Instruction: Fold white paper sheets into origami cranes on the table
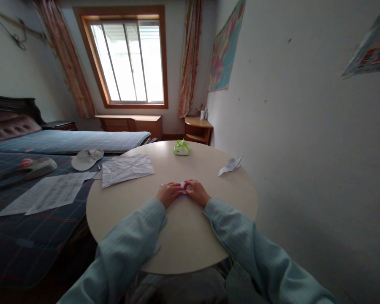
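Note:
Both hands meet over the middle of a round cream table (pixel 177 236). Between them is a small folded piece of white paper (pixel 183 185), mostly covered by the fingers. My left hand (pixel 170 193) presses on its left part with the fingers together. With curled fingers, my right hand (pixel 196 191) pinches its right end. A folded white paper shape (pixel 230 166) lies by itself to the right. Further left, a creased sheet of paper (pixel 128 169) rests on the table.
A green tissue pack (pixel 181 147) stands at the table's far side. To the left is a bed (pixel 50 249) with printed sheets (pixel 52 192), a white cap (pixel 87 159) and a grey shoe-like item (pixel 38 168). A white wall (pixel 304 169) runs close along the right.

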`<state>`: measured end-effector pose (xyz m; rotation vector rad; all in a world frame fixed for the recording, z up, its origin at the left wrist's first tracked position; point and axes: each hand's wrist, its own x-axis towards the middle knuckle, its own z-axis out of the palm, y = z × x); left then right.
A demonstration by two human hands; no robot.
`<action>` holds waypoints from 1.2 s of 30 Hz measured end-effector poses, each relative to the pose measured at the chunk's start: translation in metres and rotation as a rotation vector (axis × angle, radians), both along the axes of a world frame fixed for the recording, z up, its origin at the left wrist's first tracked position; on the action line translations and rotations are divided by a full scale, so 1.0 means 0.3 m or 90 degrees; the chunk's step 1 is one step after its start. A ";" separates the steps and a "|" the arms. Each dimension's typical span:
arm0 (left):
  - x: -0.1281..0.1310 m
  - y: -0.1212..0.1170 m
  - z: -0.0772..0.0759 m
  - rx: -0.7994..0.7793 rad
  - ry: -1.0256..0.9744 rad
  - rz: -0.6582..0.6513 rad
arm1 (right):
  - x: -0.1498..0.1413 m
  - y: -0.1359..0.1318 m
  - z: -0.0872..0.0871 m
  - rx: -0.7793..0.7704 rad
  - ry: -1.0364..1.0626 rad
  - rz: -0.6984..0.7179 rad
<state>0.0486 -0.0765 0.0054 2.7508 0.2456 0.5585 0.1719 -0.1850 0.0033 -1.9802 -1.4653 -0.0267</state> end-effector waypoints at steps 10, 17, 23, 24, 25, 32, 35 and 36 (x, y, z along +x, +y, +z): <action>0.004 0.012 -0.013 -0.037 -0.040 0.007 | -0.007 -0.007 0.007 0.070 0.063 0.064; 0.004 0.011 -0.008 -0.038 -0.039 0.005 | 0.002 0.005 -0.011 0.054 0.063 0.053; 0.002 0.003 -0.001 -0.038 -0.026 0.058 | 0.005 0.004 -0.014 0.029 0.018 0.057; 0.003 0.003 -0.002 -0.038 -0.022 0.066 | 0.006 0.005 -0.015 0.025 0.011 0.055; 0.003 0.005 -0.004 -0.038 -0.021 0.067 | 0.008 0.006 -0.018 0.021 0.004 0.055; 0.007 0.016 -0.018 -0.055 -0.039 0.003 | 0.017 0.016 -0.034 0.018 -0.030 0.073; 0.004 0.015 -0.015 -0.047 -0.033 0.025 | 0.018 0.017 -0.036 0.026 -0.018 0.079; 0.004 0.013 -0.012 -0.042 -0.029 0.042 | 0.018 0.017 -0.036 0.029 -0.012 0.079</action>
